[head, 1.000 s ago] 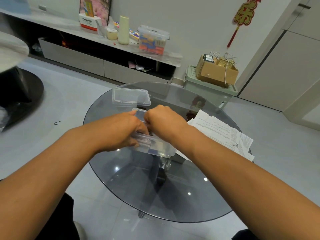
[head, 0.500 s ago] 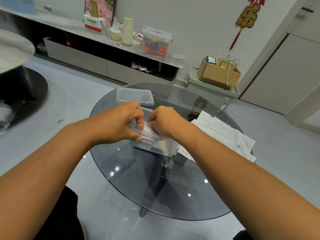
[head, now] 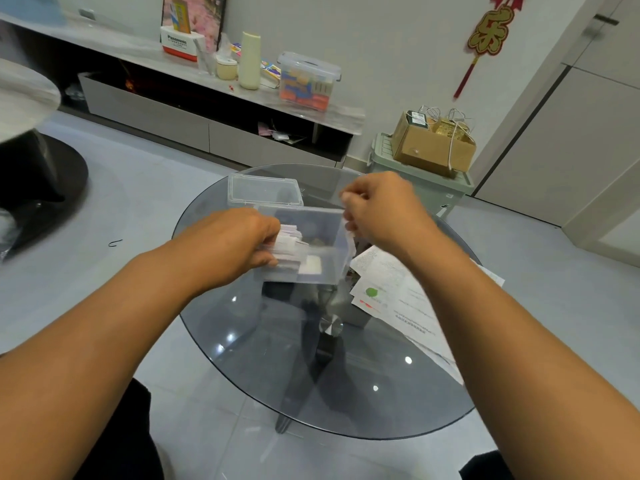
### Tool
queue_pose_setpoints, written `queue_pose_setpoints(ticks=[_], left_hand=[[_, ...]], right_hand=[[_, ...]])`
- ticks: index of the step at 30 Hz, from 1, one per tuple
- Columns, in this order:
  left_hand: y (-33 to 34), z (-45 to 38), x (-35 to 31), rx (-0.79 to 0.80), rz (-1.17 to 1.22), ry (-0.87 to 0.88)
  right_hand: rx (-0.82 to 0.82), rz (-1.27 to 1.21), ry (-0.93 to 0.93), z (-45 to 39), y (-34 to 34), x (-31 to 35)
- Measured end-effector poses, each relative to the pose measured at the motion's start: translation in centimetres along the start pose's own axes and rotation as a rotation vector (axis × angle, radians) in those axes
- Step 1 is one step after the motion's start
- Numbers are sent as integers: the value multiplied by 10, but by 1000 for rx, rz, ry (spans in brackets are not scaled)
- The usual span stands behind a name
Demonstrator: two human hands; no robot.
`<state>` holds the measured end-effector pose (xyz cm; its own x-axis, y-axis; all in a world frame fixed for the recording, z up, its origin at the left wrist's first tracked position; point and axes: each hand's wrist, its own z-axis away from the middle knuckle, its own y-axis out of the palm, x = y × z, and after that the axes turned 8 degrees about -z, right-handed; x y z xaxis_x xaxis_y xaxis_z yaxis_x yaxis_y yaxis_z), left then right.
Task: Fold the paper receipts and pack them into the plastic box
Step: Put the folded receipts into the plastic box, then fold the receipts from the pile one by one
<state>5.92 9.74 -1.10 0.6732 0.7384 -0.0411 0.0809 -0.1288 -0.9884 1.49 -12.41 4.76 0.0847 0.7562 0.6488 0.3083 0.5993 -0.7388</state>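
A clear plastic box (head: 323, 237) stands on the round glass table (head: 235, 344), and its lid (head: 263, 190) lies just behind it. Inside the box's left part is a stack of folded receipts (head: 289, 242), which my left hand (head: 232, 244) grips with its fingers reaching over the left wall. My right hand (head: 381, 209) is raised at the box's far right corner with its fingers curled. Motion blur hides whether it pinches anything. Unfolded paper receipts (head: 391, 285) lie spread on the table to the right of the box, partly under my right forearm.
A green storage bin (head: 426, 185) carrying a cardboard box (head: 433, 150) stands on the floor beyond the table. A low console (head: 194, 81) with bottles and containers runs along the back wall. The dark base of another table (head: 38, 174) is at the left.
My right hand has come up out of the box and moved right to its far corner. My left hand stays on the folded receipts, and the box's inside is now in sight.
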Motion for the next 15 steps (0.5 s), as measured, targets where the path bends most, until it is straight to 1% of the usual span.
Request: queue_pose_setpoints(ticks=[2,3,5,7,11,13,15], left_hand=[[3,-2,4,-41,-24,-45],[6,-3,7,-64,-19,-63],[11,-7,12,-119,1,-88],[18,-13,14,-182,8,-95],[29,-24,10,-285,17,-121],[34,-30,7,-352,13,-151],[38,-34,0,-410,-45,-85]], right_hand=[[-75,-74,39,3,-17,-18],[-87,-74,67,6,-23,-28],[-61,-31,114,12,-29,-52],[21,29,172,20,-30,-75],[241,160,289,43,-23,-101],[314,207,282,56,-19,-103],[330,240,250,66,-13,-104]])
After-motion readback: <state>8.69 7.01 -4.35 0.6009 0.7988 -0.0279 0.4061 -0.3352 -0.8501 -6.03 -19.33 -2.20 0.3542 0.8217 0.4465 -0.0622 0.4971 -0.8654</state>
